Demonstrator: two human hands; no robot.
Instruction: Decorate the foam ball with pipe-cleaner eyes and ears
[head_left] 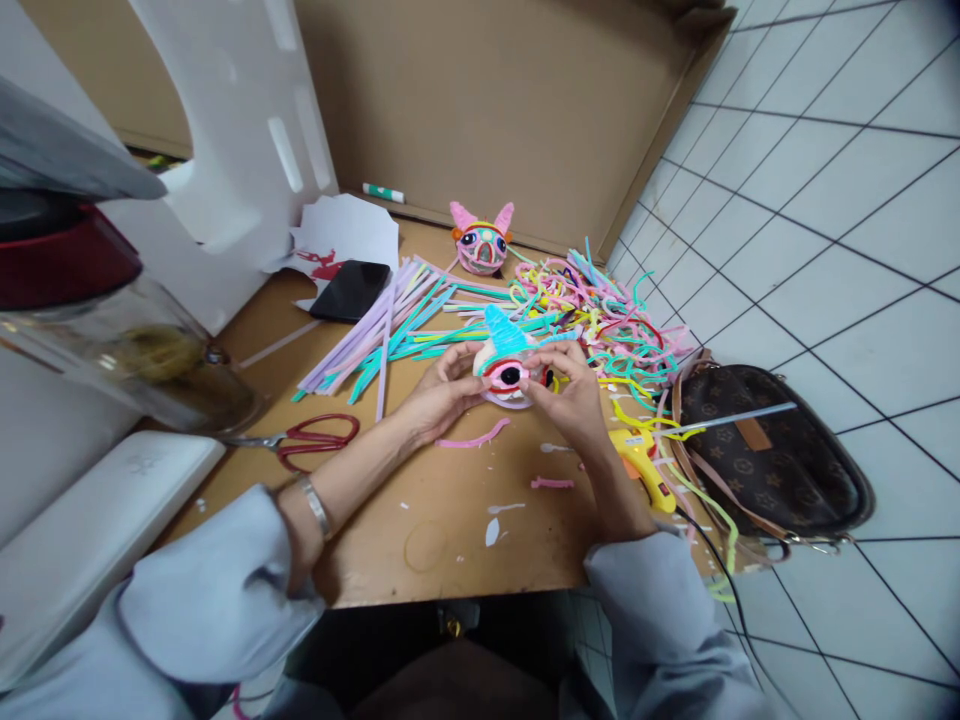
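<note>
Both hands hold a pipe-cleaner animal head (pixel 495 349) over the middle of the table. It has a blue ear on top and a large eye (pixel 510 376) with a black centre ringed in pink and red. My left hand (pixel 450 392) grips its left side, thumb beside the eye. On the other side my right hand (pixel 568 392) is closed round it, fingertips at the eye's edge. The far side of the head is hidden. Just below lies a pink pipe-cleaner piece (pixel 474 436).
A finished-looking pink-eared head (pixel 482 245) stands behind. Beside it are straight pipe cleaners (pixel 360 325) and a tangled heap (pixel 600 310). Red-handled scissors (pixel 319 437), a phone (pixel 351 291) and a jug (pixel 135 340) are left; a yellow glue gun (pixel 643 468) and brown bag (pixel 772 445) right.
</note>
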